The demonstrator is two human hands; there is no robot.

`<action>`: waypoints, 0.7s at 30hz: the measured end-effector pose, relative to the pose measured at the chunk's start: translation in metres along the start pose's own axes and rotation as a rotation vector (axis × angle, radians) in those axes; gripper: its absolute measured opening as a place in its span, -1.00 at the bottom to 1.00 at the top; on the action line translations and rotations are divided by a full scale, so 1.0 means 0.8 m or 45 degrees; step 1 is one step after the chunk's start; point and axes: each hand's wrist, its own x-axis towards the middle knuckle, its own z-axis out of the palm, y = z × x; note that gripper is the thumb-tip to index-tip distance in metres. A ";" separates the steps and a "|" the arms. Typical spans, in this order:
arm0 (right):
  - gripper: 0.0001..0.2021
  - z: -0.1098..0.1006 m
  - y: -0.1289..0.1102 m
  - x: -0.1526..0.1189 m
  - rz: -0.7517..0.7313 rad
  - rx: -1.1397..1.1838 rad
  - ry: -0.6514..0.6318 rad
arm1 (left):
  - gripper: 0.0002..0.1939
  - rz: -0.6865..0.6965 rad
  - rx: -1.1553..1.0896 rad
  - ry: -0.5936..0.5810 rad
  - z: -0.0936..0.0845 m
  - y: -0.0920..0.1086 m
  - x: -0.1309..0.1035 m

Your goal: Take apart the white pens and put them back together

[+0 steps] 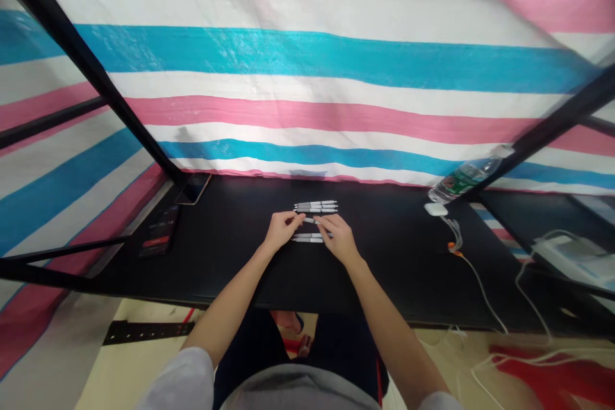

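Between my two hands a white and grey pen [310,220] lies crosswise, just above or on the black table; I cannot tell which. My left hand [280,229] pinches its left end between thumb and fingertips. At the other end, the fingers of my right hand [340,238] are closed on the same pen. Beyond my hands, several similar pens [316,206] lie side by side in a row. Closer to me are a few more pens [307,238], their right ends partly covered by my right hand.
The black table [230,269] is framed by black metal bars and striped sheeting [307,112]. Two phones [193,189] [158,230] lie at the left. At the right are a plastic bottle [464,179], a white charger [436,209] and a trailing white cable [480,285].
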 end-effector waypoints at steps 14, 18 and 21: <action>-0.70 0.001 -0.004 0.001 -0.005 0.038 0.000 | -0.55 0.040 0.068 0.002 -0.001 0.002 0.001; -0.69 -0.001 -0.003 0.001 0.010 0.048 0.009 | -0.47 -0.040 0.006 0.097 -0.004 0.001 0.001; -0.68 -0.002 -0.001 0.001 0.037 0.035 0.027 | -0.58 -0.054 -0.108 0.081 -0.004 -0.001 0.002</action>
